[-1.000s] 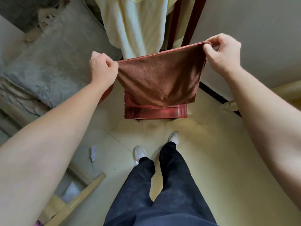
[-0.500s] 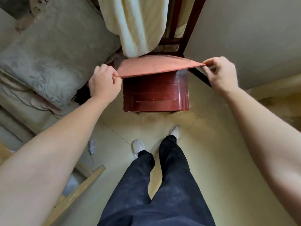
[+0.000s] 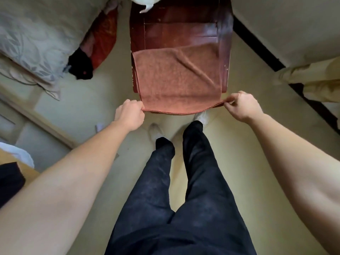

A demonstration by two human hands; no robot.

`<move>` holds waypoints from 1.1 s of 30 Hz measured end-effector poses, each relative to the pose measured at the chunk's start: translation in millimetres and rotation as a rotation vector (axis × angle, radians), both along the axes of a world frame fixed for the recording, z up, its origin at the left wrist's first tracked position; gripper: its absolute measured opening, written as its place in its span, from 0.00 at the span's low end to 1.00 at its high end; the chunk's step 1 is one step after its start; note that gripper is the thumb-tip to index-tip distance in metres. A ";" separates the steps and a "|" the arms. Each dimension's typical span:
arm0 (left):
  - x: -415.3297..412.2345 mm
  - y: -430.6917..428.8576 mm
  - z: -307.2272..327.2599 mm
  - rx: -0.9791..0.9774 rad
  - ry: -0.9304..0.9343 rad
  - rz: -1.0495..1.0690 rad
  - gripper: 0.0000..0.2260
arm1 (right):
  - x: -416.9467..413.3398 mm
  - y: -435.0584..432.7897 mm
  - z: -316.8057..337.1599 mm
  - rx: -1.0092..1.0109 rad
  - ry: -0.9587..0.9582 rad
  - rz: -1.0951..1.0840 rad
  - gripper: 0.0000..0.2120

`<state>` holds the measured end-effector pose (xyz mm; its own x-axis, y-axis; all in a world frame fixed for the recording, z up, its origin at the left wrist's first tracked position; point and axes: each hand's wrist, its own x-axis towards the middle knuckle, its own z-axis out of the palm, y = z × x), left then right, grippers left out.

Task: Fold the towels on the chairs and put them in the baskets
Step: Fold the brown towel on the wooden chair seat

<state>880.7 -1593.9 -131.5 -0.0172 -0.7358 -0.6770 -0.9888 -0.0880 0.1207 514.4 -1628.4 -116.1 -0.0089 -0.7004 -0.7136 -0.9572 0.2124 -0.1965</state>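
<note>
On the front half of the chair seat lies the towel, its near edge hanging past the seat's front edge. Left hand and right hand pinch its near corners.

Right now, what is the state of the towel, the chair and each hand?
Chair: upright, rear of seat uncovered.
Towel: flat on the seat, one crease, near edge past the front.
Left hand: pinches the near left corner of the cloth.
Right hand: pinches the near right corner.
</note>
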 end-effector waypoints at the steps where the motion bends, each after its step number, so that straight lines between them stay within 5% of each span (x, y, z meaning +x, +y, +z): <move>1: -0.2 -7.2 -0.8 -0.002 0.015 0.095 0.11 | 3.0 -7.4 0.1 -0.004 -0.023 -0.066 0.10; 6: -1.6 -72.1 -8.0 -0.107 0.207 0.725 0.09 | 17.1 -71.0 -17.3 -0.123 -0.234 -0.578 0.09; 9: 1.7 -111.2 -27.1 -0.193 0.284 0.952 0.09 | 24.0 -107.2 -42.5 -0.199 -0.300 -0.640 0.11; 20: 13.7 -180.0 -113.9 -0.377 0.227 1.046 0.06 | 39.1 -170.0 -123.8 -0.335 -0.119 -0.609 0.16; 24: 9.7 -169.2 -112.6 -0.464 0.029 0.829 0.17 | 48.6 -164.1 -120.1 -0.284 -0.008 -0.651 0.26; 27: -9.1 -147.3 -95.1 -0.599 -0.005 0.361 0.22 | 56.9 -155.3 -108.4 -0.152 0.034 -0.655 0.32; 30: -30.7 -141.8 -97.9 -0.349 0.170 -0.198 0.31 | 57.3 -147.9 -107.9 -0.087 0.027 -0.557 0.31; 33: -50.5 -149.4 -111.4 -0.208 0.151 -0.437 0.46 | 50.9 -145.1 -111.6 -0.059 -0.022 -0.519 0.29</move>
